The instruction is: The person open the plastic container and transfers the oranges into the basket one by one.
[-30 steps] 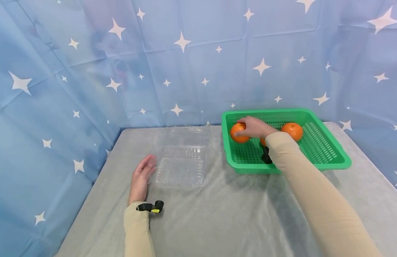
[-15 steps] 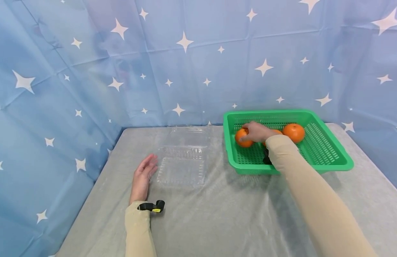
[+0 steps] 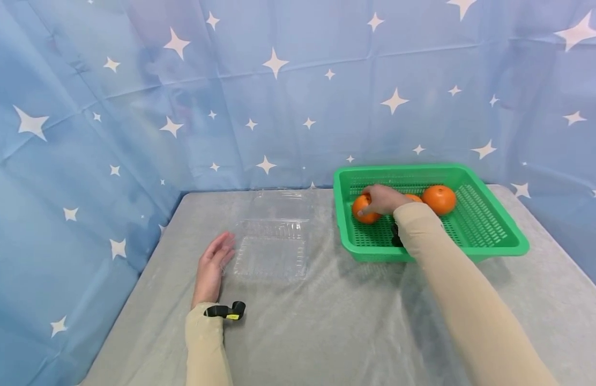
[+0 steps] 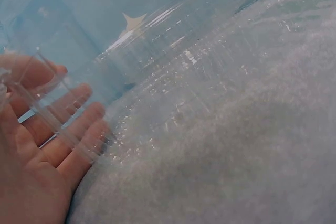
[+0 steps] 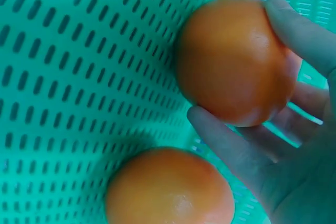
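In the head view, my right hand point(image 3: 382, 198) is inside the green basket point(image 3: 375, 250) at its left end, with thumb and fingers around an orange point(image 3: 362, 210). The right wrist view shows that orange point(image 5: 231, 59) held between the thumb on one side and fingertips on the other. Another orange point(image 5: 170, 190) lies close by it. My left hand point(image 3: 211, 268) is at the left side of a clear plastic clamshell box point(image 3: 271, 256), whose lid point(image 3: 284, 202) lies folded back. From the left wrist, the fingers point(image 4: 68, 145) look straight and spread, against the clear plastic.
A further orange point(image 3: 439, 200) sits toward the back of the basket, and one beside it is partly hidden by my right arm. Grey cloth point(image 3: 317, 327) covers the table. A blue star-patterned curtain point(image 3: 322, 96) stands behind and to the left.
My right hand has shifted slightly right and toward me within the basket, with the orange in its grip. My left hand and the clamshell box have stayed in place.
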The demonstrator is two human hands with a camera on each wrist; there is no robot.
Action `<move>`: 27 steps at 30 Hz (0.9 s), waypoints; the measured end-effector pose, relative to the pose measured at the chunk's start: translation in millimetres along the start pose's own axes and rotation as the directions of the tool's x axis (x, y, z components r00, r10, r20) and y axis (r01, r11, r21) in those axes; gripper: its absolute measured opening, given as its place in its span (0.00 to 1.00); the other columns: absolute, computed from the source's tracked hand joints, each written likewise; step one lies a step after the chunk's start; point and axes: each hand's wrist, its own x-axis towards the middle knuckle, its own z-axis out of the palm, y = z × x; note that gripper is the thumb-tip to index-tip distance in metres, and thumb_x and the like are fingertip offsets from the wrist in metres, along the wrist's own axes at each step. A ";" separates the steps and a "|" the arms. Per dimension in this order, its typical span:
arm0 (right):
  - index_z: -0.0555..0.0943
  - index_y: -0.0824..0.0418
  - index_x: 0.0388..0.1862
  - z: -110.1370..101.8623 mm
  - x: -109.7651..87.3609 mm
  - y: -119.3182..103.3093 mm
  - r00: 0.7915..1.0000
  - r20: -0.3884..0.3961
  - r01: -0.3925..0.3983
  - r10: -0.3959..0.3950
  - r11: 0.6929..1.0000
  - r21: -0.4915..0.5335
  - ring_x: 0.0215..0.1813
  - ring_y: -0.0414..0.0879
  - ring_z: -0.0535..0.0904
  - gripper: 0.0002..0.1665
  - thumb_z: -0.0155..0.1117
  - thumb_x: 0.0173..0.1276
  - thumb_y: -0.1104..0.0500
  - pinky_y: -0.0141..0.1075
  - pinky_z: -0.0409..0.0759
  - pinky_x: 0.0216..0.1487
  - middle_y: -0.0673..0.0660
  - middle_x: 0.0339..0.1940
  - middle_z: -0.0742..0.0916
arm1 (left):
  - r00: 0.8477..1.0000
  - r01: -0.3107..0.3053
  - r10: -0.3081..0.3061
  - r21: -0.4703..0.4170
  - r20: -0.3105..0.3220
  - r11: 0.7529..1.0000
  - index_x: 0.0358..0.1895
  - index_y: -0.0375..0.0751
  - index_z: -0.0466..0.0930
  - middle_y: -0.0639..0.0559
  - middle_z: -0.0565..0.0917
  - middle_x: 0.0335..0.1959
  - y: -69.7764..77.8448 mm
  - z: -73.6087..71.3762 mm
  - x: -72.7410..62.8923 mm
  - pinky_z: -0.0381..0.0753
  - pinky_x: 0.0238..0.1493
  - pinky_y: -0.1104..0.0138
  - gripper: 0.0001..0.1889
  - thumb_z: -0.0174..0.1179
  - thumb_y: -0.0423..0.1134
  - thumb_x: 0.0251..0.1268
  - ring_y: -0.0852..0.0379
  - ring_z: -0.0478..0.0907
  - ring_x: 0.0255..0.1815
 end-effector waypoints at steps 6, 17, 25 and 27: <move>0.61 0.67 0.64 -0.9 -0.9 -15.2 0.999 0.025 -0.022 0.022 1.000 -0.018 0.54 0.57 0.69 0.42 0.65 0.55 0.49 0.50 0.70 0.50 0.65 0.59 0.71 | 1.000 0.006 -0.006 -0.024 -0.012 1.000 0.63 0.46 0.64 0.51 0.68 0.61 2.5 -8.6 -2.4 0.63 0.60 0.63 0.20 0.45 0.37 0.68 0.55 0.64 0.62; 0.62 0.62 0.65 0.8 -1.0 -14.5 0.997 0.066 -0.033 0.043 0.989 -0.143 0.54 0.59 0.67 0.43 0.64 0.55 0.45 0.52 0.70 0.45 0.66 0.60 0.68 | 0.999 0.020 -0.020 0.001 -0.045 1.000 0.63 0.49 0.64 0.55 0.67 0.61 -5.6 -0.6 -1.1 0.64 0.59 0.63 0.20 0.44 0.38 0.68 0.56 0.65 0.60; 0.61 0.60 0.66 -0.4 -4.1 -13.1 0.997 0.038 -0.060 0.068 0.980 -0.188 0.54 0.59 0.67 0.44 0.59 0.56 0.39 0.53 0.70 0.42 0.66 0.61 0.67 | 0.999 0.038 -0.034 0.125 -0.032 0.991 0.62 0.55 0.65 0.60 0.64 0.62 1.7 8.3 -0.1 0.64 0.58 0.62 0.20 0.38 0.38 0.69 0.57 0.63 0.61; 0.61 0.60 0.65 -0.5 -4.7 -13.6 0.997 0.033 -0.062 0.070 0.977 -0.202 0.54 0.59 0.68 0.44 0.59 0.56 0.38 0.52 0.71 0.41 0.65 0.60 0.68 | 0.998 0.063 -0.062 0.168 -0.014 0.984 0.62 0.56 0.64 0.61 0.62 0.63 4.3 9.3 0.5 0.64 0.59 0.63 0.20 0.38 0.38 0.69 0.57 0.63 0.62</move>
